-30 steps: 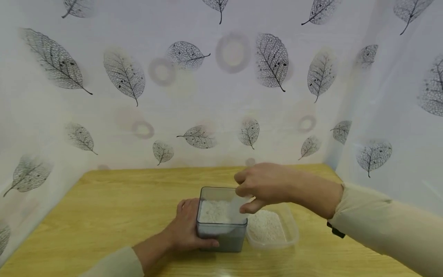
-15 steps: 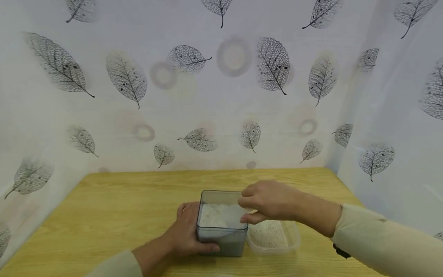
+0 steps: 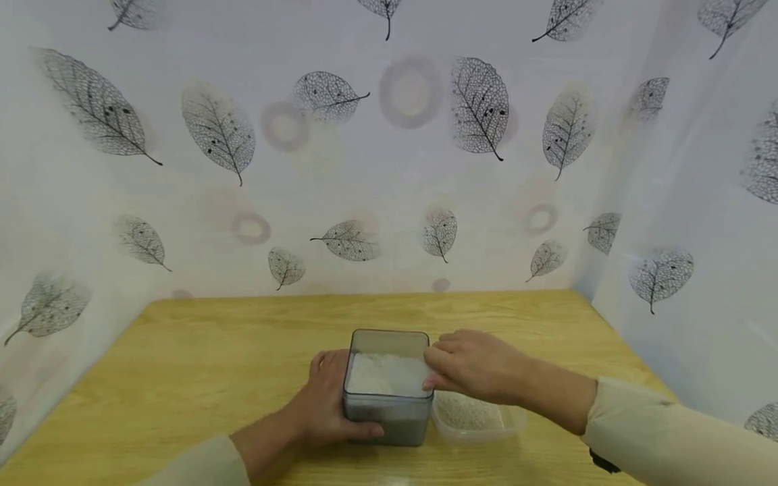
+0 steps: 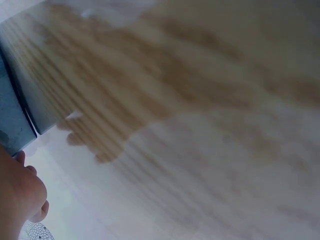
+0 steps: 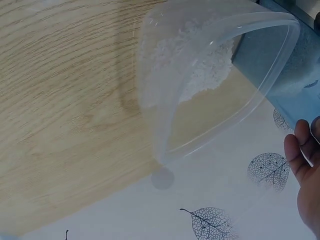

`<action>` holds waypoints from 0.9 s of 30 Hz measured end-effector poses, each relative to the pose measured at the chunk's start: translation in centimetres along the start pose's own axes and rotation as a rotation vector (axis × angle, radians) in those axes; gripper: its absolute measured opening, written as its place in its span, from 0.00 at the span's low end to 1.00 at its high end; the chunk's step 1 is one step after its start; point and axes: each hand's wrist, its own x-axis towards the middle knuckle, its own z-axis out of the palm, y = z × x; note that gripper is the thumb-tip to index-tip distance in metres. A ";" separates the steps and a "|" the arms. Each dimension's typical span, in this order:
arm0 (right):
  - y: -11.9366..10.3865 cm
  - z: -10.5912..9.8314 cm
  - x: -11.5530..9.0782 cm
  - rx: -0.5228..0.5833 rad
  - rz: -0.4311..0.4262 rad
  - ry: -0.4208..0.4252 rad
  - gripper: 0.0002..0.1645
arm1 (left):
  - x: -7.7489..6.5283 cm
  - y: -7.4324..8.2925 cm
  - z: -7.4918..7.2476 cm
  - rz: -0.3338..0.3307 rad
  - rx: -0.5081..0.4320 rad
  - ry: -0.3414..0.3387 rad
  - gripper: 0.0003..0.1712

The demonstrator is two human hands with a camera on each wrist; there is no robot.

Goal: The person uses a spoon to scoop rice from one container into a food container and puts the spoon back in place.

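Note:
A grey see-through square container (image 3: pixel 401 422) stands on the table, holding white grains (image 3: pixel 372 374) that look like rice. My left hand (image 3: pixel 325 398) grips its left side, thumb across the front wall; the left wrist view catches part of that hand (image 4: pixel 20 195) beside the container wall (image 4: pixel 12 110). At the container's right rim, my right hand (image 3: pixel 480 364) pinches a translucent whitish plastic piece (image 3: pixel 408 376), which lies over the grains inside. Its exact kind I cannot tell. In the right wrist view the fingers of the right hand (image 5: pixel 307 170) show at the edge.
A clear plastic tub (image 3: pixel 513 422) with more white grains (image 3: pixel 468 410) sits right against the container, partly below my right forearm. Beneath everything is a wood-grain table (image 3: pixel 243 351). Pale sheets with leaf prints (image 3: pixel 480 104) hang around the back and sides.
My right hand has come down toward the container's right rim, lowering the translucent piece onto the grains. My left hand keeps its grip on the container, which stays in place.

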 end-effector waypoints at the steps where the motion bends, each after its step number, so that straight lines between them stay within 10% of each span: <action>1: 0.0 0.0 0.0 0.004 0.014 -0.008 0.25 | 0.0 0.0 0.0 0.004 0.000 0.004 0.64; 10: -0.1 -1.1 0.1 -0.228 -0.019 -0.105 0.11 | 0.1 -0.3 -0.1 0.031 0.010 0.030 0.62; 15: -1.9 -1.5 0.2 -0.390 0.103 -0.193 0.11 | 0.1 -0.2 0.0 0.027 -0.003 0.021 0.62; 27: -3.7 0.1 0.1 -0.144 0.367 -0.165 0.14 | 0.0 -0.2 0.2 0.032 0.005 0.028 0.63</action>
